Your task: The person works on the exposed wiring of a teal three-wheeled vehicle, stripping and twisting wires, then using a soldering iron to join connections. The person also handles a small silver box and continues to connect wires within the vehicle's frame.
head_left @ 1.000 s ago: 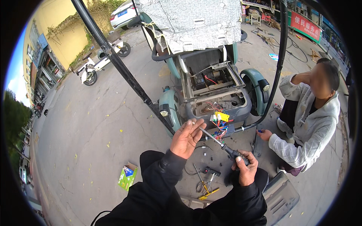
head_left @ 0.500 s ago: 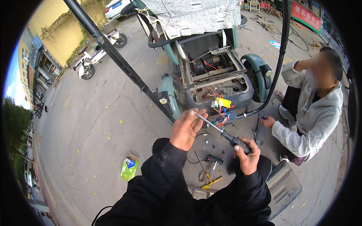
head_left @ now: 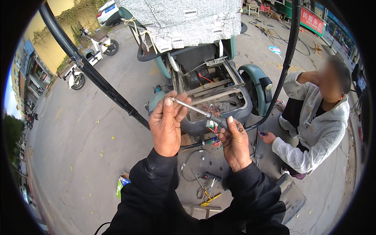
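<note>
A screwdriver with a long metal shaft and dark handle is held slantwise in front of me, its tip toward the upper left. My right hand is closed round the handle. At the tip, the thumb and fingers of my left hand pinch the shaft's end; whether a small part is there too, I cannot tell. Beyond both hands stands a green three-wheeled vehicle with its front opened up. Coloured wires with connectors hang from it, partly behind the screwdriver handle and my right hand.
A person in a light knitted jacket crouches at the right. On the ground lie yellow-handled pliers, a dark device with a cord, and a grey panel. A small box is at the left. Black bars slant past both sides.
Both hands have risen with the screwdriver, the left one also shifting left. The view has shifted slightly, and the screwdriver now crosses in front of the vehicle's opened front.
</note>
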Action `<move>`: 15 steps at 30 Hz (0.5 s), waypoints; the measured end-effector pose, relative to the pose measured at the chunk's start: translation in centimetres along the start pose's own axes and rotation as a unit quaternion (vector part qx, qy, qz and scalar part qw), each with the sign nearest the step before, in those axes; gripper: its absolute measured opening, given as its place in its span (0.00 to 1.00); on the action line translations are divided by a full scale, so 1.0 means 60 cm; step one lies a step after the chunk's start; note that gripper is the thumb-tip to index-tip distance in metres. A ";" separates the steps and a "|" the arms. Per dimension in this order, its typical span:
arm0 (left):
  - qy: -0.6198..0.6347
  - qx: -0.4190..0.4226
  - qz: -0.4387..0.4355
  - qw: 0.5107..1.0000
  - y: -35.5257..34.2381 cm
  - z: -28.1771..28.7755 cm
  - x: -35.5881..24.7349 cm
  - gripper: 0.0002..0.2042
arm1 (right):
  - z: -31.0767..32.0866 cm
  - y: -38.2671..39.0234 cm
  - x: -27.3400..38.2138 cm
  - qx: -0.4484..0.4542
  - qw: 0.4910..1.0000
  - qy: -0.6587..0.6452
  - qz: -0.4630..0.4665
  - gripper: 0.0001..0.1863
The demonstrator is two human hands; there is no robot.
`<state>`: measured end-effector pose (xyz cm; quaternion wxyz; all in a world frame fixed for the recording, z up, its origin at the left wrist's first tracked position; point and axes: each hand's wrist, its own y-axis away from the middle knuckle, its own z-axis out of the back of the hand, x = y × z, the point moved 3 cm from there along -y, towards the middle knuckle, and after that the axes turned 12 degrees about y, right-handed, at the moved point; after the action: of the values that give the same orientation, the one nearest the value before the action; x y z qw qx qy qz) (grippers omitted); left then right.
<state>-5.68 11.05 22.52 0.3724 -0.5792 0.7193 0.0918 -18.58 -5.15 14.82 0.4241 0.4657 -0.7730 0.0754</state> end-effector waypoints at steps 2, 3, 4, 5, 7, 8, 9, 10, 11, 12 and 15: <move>-0.037 -0.025 -0.032 0.999 -0.037 0.006 0.030 0.18 | -0.009 -0.055 -0.014 0.002 0.999 -0.024 -0.022 0.20; -0.046 -0.031 -0.046 0.997 -0.052 0.011 0.044 0.18 | -0.010 -0.077 -0.025 -0.002 0.999 -0.036 -0.031 0.19; -0.056 -0.040 -0.047 0.997 -0.061 0.020 0.059 0.17 | -0.004 -0.097 -0.034 0.006 0.998 -0.033 -0.053 0.19; -0.066 -0.038 -0.047 0.996 -0.066 0.029 0.070 0.17 | 0.003 -0.111 -0.046 0.010 0.996 -0.037 -0.079 0.19; -0.091 -0.013 -0.049 0.995 -0.074 0.044 0.093 0.17 | 0.016 -0.132 -0.072 -0.032 0.991 -0.048 -0.121 0.16; -0.112 -0.014 -0.039 0.993 -0.075 0.052 0.102 0.18 | 0.017 -0.139 -0.085 -0.022 0.987 -0.071 -0.143 0.16; -0.128 -0.007 -0.039 0.991 -0.079 0.058 0.111 0.18 | 0.020 -0.150 -0.097 -0.047 0.978 -0.083 -0.186 0.15; -0.143 0.005 -0.039 0.989 -0.084 0.062 0.117 0.18 | 0.017 -0.160 -0.101 -0.014 0.980 -0.097 -0.172 0.14; -0.133 0.016 -0.047 0.990 -0.092 0.064 0.121 0.18 | 0.016 -0.173 -0.104 -0.013 0.981 -0.090 -0.171 0.14; -0.124 0.027 -0.055 0.990 -0.099 0.063 0.122 0.18 | 0.015 -0.185 -0.104 0.003 0.982 -0.093 -0.167 0.13; -0.125 0.072 -0.063 0.988 -0.116 0.048 0.125 0.19 | 0.010 -0.216 -0.102 0.020 0.976 -0.113 -0.187 0.13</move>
<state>1.44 4.74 17.74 0.5051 -0.5788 0.6342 0.0878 -7.51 -8.64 6.37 0.3311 0.6156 -0.7138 -0.0433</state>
